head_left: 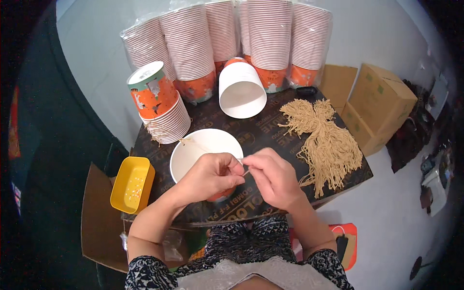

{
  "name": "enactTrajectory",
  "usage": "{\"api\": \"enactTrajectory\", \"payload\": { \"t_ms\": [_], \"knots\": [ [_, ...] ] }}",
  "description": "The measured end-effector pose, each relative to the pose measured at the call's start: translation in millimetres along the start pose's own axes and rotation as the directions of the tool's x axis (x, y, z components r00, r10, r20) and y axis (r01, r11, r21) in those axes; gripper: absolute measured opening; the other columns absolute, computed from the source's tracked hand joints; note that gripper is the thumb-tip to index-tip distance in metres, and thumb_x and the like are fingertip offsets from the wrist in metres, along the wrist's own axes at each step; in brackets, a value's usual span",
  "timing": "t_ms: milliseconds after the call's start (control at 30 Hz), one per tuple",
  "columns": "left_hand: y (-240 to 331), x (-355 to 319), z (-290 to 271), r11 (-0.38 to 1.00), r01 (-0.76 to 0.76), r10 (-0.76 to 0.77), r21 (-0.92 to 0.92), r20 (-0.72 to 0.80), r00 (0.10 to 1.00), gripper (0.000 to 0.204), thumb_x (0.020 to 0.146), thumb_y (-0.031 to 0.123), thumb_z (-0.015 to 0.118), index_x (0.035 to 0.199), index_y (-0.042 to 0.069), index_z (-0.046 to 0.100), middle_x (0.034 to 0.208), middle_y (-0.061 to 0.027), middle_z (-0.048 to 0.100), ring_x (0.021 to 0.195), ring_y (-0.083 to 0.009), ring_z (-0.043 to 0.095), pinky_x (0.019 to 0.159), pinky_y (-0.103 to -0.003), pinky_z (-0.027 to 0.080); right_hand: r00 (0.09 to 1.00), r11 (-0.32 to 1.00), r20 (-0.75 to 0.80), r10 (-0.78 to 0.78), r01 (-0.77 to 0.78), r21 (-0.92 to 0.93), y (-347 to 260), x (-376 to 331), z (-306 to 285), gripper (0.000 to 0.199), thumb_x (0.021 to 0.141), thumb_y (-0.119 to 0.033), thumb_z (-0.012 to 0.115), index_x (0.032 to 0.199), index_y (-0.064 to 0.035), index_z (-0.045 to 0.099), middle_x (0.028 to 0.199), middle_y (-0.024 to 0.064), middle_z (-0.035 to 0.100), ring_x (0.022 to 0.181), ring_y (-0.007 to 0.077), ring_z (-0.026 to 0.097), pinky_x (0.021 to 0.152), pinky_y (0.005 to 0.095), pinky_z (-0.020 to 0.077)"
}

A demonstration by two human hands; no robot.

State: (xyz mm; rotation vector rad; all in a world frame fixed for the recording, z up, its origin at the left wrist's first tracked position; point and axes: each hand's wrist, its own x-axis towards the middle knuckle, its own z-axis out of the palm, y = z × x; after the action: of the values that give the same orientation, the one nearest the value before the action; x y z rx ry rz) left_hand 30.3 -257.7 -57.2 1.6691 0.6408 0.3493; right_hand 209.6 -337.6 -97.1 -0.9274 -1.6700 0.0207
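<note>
In front of me a large paper bucket (191, 152) stands on the dark table, white inside and orange outside. My left hand (210, 176) is over its near right side, thumb and fingers pinched together. My right hand (274, 180) meets it fingertip to fingertip, also pinched. A short piece of tan cord (247, 172) shows between the fingertips; its ends are hidden by my fingers. Another bit of tan cord (186, 141) lies at the bucket's far left rim. To the right, a heap of cut tan cords (333, 150) spreads over the table.
A yellow tub (131, 188) with small white pieces is at the left edge. Nested orange buckets (157, 104) stand behind it. One bucket (241, 92) lies on its side. Tall wrapped stacks (188, 43) line the wall. Cardboard boxes (379, 101) sit to the right.
</note>
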Motion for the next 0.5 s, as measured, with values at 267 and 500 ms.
{"api": "enactTrajectory", "payload": {
  "t_ms": [267, 500],
  "knots": [
    [-13, 12, -8, 0.995, -0.084, 0.087, 0.061, -0.045, 0.995, 0.006, 0.088, 0.002, 0.067, 0.086, -0.001, 0.063, 0.071, -0.0017, 0.061, 0.061, -0.0074, 0.056, 0.054, -0.022, 0.044, 0.998, 0.998, 0.047, 0.052, -0.051, -0.029, 12, 22, 11, 0.020, 0.080, 0.004, 0.063, 0.099, 0.0011, 0.058, 0.118, 0.0209, 0.051, 0.107, 0.0385, 0.056, 0.090, 0.0433, 0.0479],
    [-13, 12, -12, 0.992, -0.053, 0.056, -0.112, 0.028, 0.998, 0.004, 0.088, -0.001, 0.065, 0.087, -0.003, 0.063, 0.076, -0.0054, 0.064, 0.062, -0.0089, 0.057, 0.056, -0.022, 0.045, 0.990, 0.987, 0.027, 0.138, -0.135, -0.085, 11, -14, 9, 0.021, 0.076, 0.002, 0.068, 0.095, -0.0015, 0.059, 0.118, 0.0190, 0.053, 0.106, 0.0372, 0.053, 0.091, 0.0438, 0.0442]
  ]
}}
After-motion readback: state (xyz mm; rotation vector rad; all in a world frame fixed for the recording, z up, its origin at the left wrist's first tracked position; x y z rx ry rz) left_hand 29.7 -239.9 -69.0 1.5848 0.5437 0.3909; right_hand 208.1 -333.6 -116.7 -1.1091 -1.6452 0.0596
